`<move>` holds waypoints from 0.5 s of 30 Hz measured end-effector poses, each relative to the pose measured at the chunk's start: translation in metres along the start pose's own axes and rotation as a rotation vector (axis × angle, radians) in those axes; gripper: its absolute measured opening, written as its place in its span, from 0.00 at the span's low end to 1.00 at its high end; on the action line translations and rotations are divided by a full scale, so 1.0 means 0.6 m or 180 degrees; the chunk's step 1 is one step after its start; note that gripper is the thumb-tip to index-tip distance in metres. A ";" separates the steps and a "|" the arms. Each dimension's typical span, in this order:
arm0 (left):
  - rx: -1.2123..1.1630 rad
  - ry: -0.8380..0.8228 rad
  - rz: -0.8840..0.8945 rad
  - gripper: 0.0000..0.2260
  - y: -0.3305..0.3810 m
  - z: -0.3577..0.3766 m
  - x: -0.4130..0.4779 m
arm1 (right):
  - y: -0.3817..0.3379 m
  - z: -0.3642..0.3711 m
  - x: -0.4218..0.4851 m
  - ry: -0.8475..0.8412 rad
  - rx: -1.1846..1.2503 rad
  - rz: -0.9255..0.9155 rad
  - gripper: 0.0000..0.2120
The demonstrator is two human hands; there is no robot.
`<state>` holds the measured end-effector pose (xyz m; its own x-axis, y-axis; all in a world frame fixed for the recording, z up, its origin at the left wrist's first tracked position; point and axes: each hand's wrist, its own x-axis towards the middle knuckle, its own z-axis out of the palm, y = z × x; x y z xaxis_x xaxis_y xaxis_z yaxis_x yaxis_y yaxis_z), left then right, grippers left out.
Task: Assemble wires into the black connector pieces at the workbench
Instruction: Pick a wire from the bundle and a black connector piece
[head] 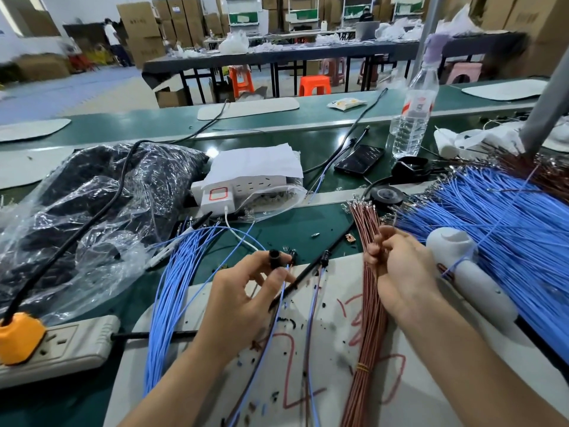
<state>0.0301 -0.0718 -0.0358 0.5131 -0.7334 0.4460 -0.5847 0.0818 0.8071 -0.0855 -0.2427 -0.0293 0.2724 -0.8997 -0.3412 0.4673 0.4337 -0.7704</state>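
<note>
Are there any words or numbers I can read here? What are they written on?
"2" (likely): red marker scrawl on the white mat; other red marks unclear.
Water bottle label: too blurred.
Cardboard boxes: print too small.
Snack packet: unreadable.

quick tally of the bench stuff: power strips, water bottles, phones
power strips: 2 (beige, white)
water bottle: 1
phone: 1
total: 4
</note>
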 end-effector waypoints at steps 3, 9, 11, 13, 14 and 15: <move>-0.0008 0.0084 -0.0044 0.07 -0.004 0.001 0.001 | -0.005 -0.006 0.005 -0.0006 0.0006 0.0362 0.16; -0.0050 0.0057 -0.0076 0.08 -0.006 0.003 0.001 | -0.008 -0.005 -0.008 -0.1005 -0.0785 0.0323 0.13; -0.0070 0.0013 -0.0109 0.09 -0.007 0.004 0.000 | -0.007 -0.003 -0.012 -0.1329 -0.0838 0.0425 0.14; -0.0097 -0.0014 -0.0130 0.09 -0.008 0.004 0.001 | -0.013 -0.005 -0.010 -0.1303 -0.0844 0.0246 0.14; -0.0147 -0.0027 -0.0147 0.09 -0.008 0.003 0.001 | -0.016 -0.006 -0.009 -0.1323 -0.0971 0.0102 0.14; -0.0253 -0.0049 -0.0173 0.10 -0.008 0.003 0.001 | -0.018 -0.008 -0.010 -0.1439 -0.1214 -0.0040 0.14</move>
<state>0.0322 -0.0737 -0.0403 0.5327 -0.7484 0.3951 -0.5042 0.0943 0.8584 -0.0960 -0.2424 -0.0214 0.6392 -0.7577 -0.1319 0.1603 0.2990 -0.9407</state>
